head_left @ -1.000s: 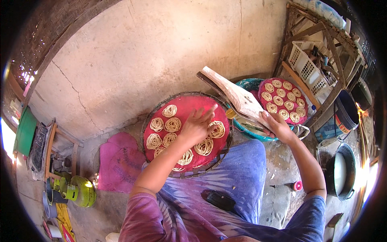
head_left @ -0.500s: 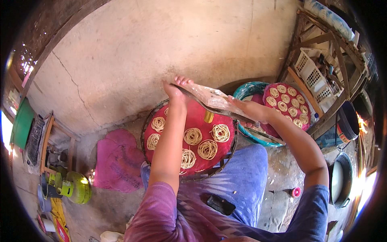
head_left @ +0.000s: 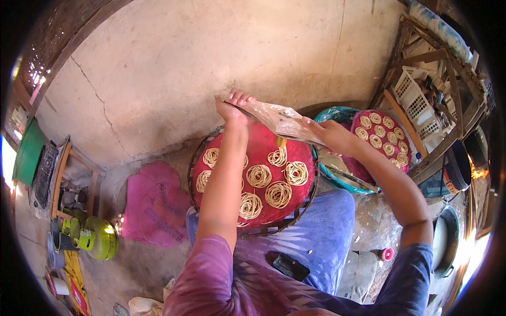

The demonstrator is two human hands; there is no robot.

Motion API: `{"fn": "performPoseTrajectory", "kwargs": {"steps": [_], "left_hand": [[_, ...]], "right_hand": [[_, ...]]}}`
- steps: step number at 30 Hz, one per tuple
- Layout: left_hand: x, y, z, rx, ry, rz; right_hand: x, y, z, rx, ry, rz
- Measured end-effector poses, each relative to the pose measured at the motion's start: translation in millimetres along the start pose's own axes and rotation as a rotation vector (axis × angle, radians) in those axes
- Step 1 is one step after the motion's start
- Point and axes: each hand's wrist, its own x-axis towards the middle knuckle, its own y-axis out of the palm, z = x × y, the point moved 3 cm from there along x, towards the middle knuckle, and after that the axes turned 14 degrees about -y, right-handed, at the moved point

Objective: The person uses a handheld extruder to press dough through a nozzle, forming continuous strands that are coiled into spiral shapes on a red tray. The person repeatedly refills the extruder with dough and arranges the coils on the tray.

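Firmly, the left hand's point(head_left: 234, 110) fingers curl over the far end of a flat, pale-streaked wooden press point(head_left: 279, 119), while the right hand point(head_left: 334, 137) clamps its other end, thumb on top; the fingers beneath are mostly hidden. Between the two sets of fingers, a smooth, brass-coloured cylinder point(head_left: 280, 141) juts from the press's underside. Just below it lies a loose, stringy dough coil point(head_left: 278, 157), smaller than the rounded nests point(head_left: 278, 194) nearer the body. All rest on a red round mat point(head_left: 259, 138), below the fingers, edged by a dark slatted rim point(head_left: 313, 188). Right of the right fingers, similar coils point(head_left: 375, 140) dot another red disc, beside a glossy teal basin point(head_left: 333, 112).
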Motion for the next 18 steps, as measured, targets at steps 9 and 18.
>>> {"fn": "performPoseTrajectory", "kwargs": {"steps": [9,18], "left_hand": [[-17,-11,-3,0.04,-0.019,-0.081],[6,1,20,0.242,-0.029,-0.145]], "right_hand": [[-15,12,-11,0.031,-0.001,0.051],[-11,4,-31,0.033,-0.053,-0.129]]}}
